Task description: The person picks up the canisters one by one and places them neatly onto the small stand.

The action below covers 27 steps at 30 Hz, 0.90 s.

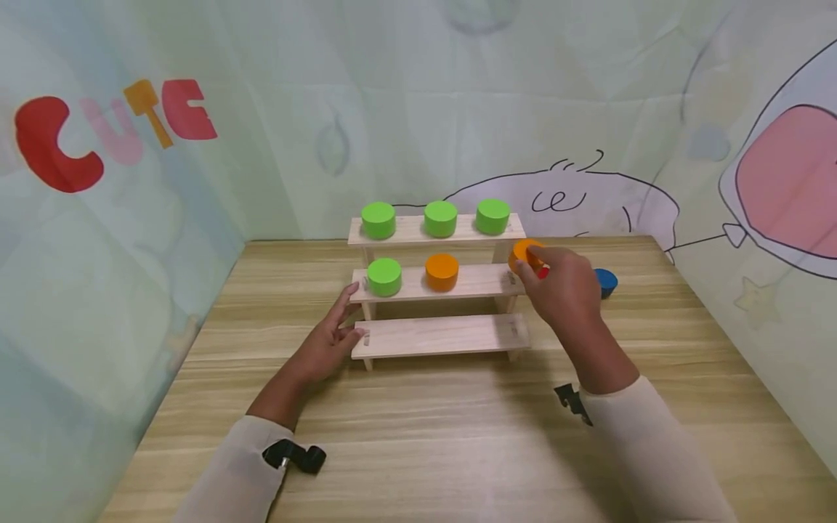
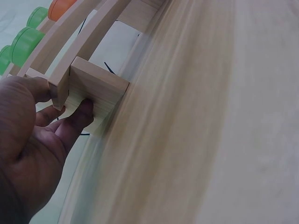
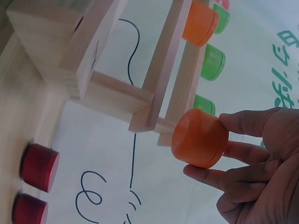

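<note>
A three-tier wooden stand (image 1: 441,338) is on the table. My left hand (image 1: 327,345) holds its left end; in the left wrist view the thumb and fingers (image 2: 84,112) are around the end of a board and its leg. My right hand (image 1: 567,287) pinches an orange round block (image 3: 200,138) between thumb and fingers, by the right end of the middle tier. Another orange block (image 1: 442,272) sits mid-tier, with a green block (image 1: 384,277) to its left. On the top tier are three green blocks, the middle one (image 1: 441,219) between the others.
A blue block (image 1: 607,282) lies on the table right of the stand, partly behind my right hand. Two dark red blocks, one of them (image 3: 39,168) nearer the stand, show in the right wrist view. A printed cloth (image 1: 281,160) hangs behind the table.
</note>
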Available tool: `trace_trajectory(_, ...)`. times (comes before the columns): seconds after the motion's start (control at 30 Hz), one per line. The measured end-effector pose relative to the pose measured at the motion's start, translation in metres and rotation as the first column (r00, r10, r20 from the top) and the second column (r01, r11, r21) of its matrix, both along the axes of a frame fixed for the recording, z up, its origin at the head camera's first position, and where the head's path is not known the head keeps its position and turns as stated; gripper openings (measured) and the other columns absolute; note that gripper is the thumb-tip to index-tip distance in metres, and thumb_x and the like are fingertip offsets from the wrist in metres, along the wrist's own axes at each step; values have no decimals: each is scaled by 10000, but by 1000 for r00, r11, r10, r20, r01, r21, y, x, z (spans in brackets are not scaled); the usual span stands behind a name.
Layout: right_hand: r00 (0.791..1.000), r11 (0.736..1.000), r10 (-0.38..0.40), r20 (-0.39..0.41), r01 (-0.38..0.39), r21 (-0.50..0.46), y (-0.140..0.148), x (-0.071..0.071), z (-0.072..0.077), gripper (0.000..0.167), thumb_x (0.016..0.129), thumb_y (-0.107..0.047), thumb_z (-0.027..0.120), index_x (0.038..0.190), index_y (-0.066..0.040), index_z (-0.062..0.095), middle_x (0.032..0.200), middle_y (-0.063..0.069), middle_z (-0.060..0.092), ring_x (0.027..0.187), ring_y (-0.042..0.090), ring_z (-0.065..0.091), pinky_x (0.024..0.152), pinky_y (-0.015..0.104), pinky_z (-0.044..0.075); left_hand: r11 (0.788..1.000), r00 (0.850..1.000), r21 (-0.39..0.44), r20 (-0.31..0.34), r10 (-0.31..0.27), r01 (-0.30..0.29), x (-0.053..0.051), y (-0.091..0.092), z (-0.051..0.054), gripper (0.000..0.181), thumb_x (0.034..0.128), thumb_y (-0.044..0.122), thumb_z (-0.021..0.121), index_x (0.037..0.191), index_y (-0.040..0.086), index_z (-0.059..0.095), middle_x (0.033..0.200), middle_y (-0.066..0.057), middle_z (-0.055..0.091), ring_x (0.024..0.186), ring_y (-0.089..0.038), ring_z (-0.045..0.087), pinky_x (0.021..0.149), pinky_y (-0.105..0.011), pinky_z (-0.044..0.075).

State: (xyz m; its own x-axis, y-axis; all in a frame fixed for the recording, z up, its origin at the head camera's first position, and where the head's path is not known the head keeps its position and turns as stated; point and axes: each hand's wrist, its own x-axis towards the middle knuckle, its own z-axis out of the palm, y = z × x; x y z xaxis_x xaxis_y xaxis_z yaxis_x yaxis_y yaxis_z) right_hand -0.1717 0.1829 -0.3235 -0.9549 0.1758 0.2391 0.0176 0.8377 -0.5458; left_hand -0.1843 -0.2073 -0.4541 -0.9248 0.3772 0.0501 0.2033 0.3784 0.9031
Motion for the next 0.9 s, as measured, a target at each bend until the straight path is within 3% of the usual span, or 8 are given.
trace_trajectory(0.23,999,1000,5,36,-5,1,-20,-2,0,480,1056,-381,741,1475,-149,705,1451,144,716,905,319,616,595,297,437,1000,1000,5,-8,0,0,-1,-1,-2,852,1132,55,552,1769,350,70,1784,-299,246,1473,-577,522,1151,-581,542)
trace_trajectory(0.5,999,998,41,5,-41,41,-32,-5,-7,442,1053,-349,743,1437,-131,733,1394,145,750,1110,372,708,761,414,579,1000,1000,12,11,3,-3,-1,0,-1,858,1133,70,559,1758,411,80,1789,-283,247,1485,-563,518,1158,-600,533)
trace_trajectory(0.7,999,998,37,38,-39,45,-36,-7,-12,448,1045,-348,745,1448,-151,728,1443,162,722,1305,403,697,895,505,650,1000,1000,13,5,2,-2,0,0,-1,855,1134,67,554,1762,395,76,1788,-290,242,1477,-568,525,1153,-603,537)
trace_trajectory(0.9,998,998,32,49,-34,54,-38,-9,-15,449,1043,-358,754,1437,-144,735,1437,171,728,1323,403,694,964,536,650,1000,1000,10,10,6,-6,-1,1,0,858,1133,61,552,1762,398,76,1789,-285,246,1476,-567,526,1157,-600,534)
